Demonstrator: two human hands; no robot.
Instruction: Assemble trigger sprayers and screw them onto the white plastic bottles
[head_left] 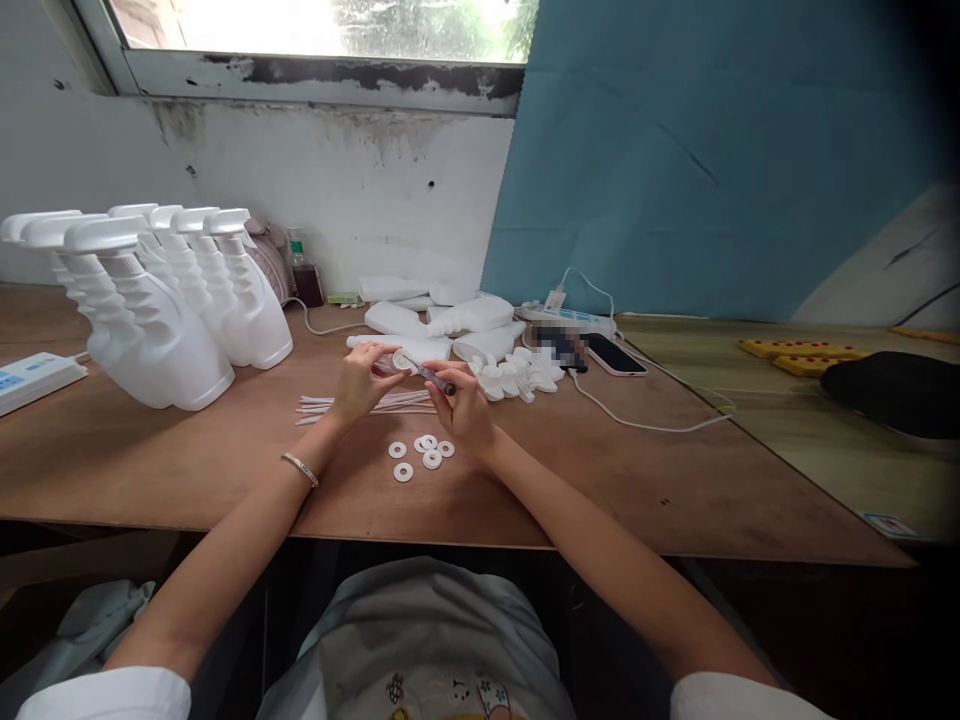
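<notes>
My left hand (362, 382) pinches a small round white plastic piece (403, 358) between thumb and fingers. In my right hand (466, 408) is a slim pen-like tool (435, 378) with a dark end, its tip at the white piece; its exact kind is not clear. Several flat white ring washers (431, 459) lie on the table just below my hands. Thin white tubes (316, 406) lie behind my wrists. Beyond my right hand is a heap of small white plastic parts (517, 375), and white bottles (472, 316) lie on their sides behind both hands.
White spray bottles (169, 335) with trigger heads stand upright at the left, beside a power strip (41, 380). A bottle of dark liquid (306, 280) is by the wall. A phone (615, 355) and a white cable (660, 428) lie on the right; a black object (896, 393) is farther right.
</notes>
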